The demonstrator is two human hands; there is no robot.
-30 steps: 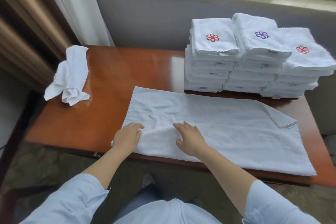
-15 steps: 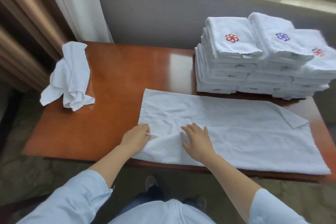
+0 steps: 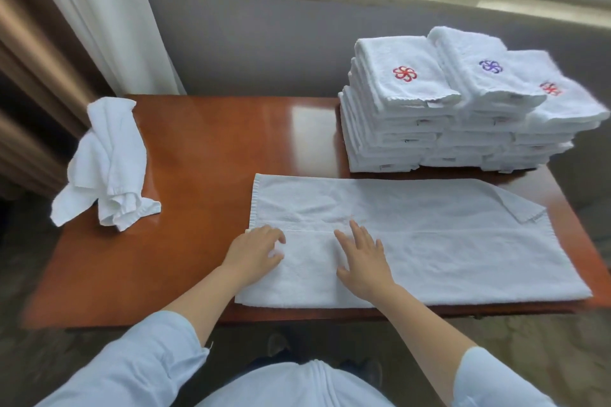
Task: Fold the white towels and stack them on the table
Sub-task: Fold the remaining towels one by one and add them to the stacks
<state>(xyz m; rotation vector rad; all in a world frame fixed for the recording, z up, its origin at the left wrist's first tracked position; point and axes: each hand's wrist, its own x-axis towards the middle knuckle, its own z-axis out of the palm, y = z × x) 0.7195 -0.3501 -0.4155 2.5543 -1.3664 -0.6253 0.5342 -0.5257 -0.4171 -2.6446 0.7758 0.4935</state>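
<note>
White towel (image 3: pixel 429 241): we find its left end, rumpled a second ago, now smoothed under left hand (image 3: pixel 254 254) and right hand (image 3: pixel 360 261), both spread and pressing, so crosswise folding may follow.

The table (image 3: pixel 205 149) is reddish-brown wood with a smooth, high-gloss finish that shows a bright reflection. The spread towel (image 3: pixel 429 241), the crumpled towel (image 3: pixel 105 168) and the folded towels (image 3: pixel 396 129) are white terry cloth, matt and finely napped. The top ones carry stitched thread emblems. The sleeves (image 3: pixel 132 357) are smooth, matt, pale-blue cloth.
</note>
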